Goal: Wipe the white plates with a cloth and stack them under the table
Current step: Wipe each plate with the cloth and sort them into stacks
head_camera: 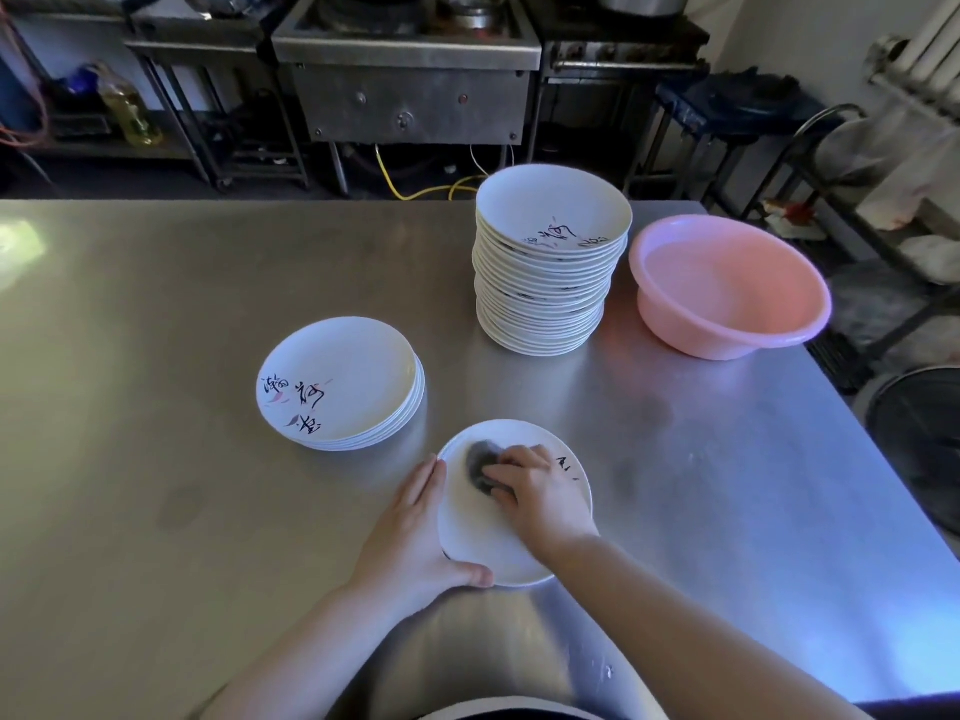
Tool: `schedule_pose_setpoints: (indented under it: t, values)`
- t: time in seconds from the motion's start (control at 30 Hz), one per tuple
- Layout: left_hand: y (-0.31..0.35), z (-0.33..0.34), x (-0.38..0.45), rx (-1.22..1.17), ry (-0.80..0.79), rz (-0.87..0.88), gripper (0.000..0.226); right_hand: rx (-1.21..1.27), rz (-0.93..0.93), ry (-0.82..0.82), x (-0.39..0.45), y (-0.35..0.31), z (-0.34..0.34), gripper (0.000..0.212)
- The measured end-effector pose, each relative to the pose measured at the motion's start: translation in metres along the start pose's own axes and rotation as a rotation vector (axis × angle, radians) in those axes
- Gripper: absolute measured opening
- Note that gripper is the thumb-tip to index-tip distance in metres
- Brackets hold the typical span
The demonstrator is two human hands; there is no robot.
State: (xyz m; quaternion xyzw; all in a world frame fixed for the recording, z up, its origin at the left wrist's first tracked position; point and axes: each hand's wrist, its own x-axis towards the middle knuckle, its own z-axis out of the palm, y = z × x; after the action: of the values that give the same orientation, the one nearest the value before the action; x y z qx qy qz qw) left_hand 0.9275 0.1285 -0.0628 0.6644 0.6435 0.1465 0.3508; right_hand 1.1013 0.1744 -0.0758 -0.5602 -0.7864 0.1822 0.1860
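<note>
Steel table (156, 330) fills the view, and at its far side stands the tall stack (548, 262) of white plates, with a pink basin (727, 288) just beside it on the right. Nearer, to the left, sits the short pile (340, 384), only a few plates high. Right at the near edge lies the plate being wiped (519, 548), flat under both hands. The left hand (415, 537) clasps its left rim, thumb hooked on the near edge; the right hand (540, 491) presses a dark cloth (480, 462) into the bowl, fingers curled over it. The short pile lies ahead-left, nearer the left hand, so that looks the likely carrier.
</note>
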Motion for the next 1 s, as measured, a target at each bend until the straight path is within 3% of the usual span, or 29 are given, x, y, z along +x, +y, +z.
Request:
schedule_pose_setpoints:
  t: [0.13, 0.2, 0.3, 0.43, 0.53, 0.63, 0.73, 0.83, 0.9, 1.0]
  values:
    - [-0.006, 0.004, -0.002, 0.006, 0.017, 0.026, 0.134, 0.029, -0.206, -0.164, -0.035, -0.005, 0.002, 0.023]
    - [-0.008, 0.006, -0.002, -0.022, 0.019, 0.026, 0.133, 0.009, -0.168, -0.119, -0.043, 0.014, -0.012, 0.017]
    - [-0.010, 0.006, -0.002, -0.025, 0.012, 0.032, 0.132, -0.039, -0.007, 0.021, -0.035, 0.040, -0.022, 0.025]
    - [-0.010, 0.002, -0.003, 0.043, 0.009, 0.073, 0.129, -0.065, 0.064, -0.034, -0.023, 0.028, -0.024, 0.025]
    - [-0.012, -0.011, 0.004, 0.109, -0.012, 0.197, 0.117, 0.048, 0.134, -0.036, -0.008, 0.029, -0.043, 0.025]
    - [-0.013, -0.031, 0.023, 0.185, -0.089, 0.336, 0.095, 0.051, 0.065, 0.141, 0.021, 0.023, -0.047, 0.027]
    - [-0.009, -0.043, 0.042, 0.305, -0.253, 0.416, 0.088, -0.045, -0.105, 0.030, 0.041, 0.015, -0.025, 0.025]
    - [-0.011, -0.041, 0.051, 0.350, -0.356, 0.394, 0.091, -0.147, -0.100, -0.095, 0.046, 0.019, -0.009, 0.036]
    - [-0.017, -0.037, 0.051, 0.343, -0.359, 0.389, 0.092, -0.196, -0.060, -0.083, 0.044, 0.023, -0.008, 0.041]
    - [-0.020, -0.026, 0.040, 0.350, -0.283, 0.392, 0.098, -0.262, -0.001, 0.016, 0.033, 0.036, -0.016, 0.031]
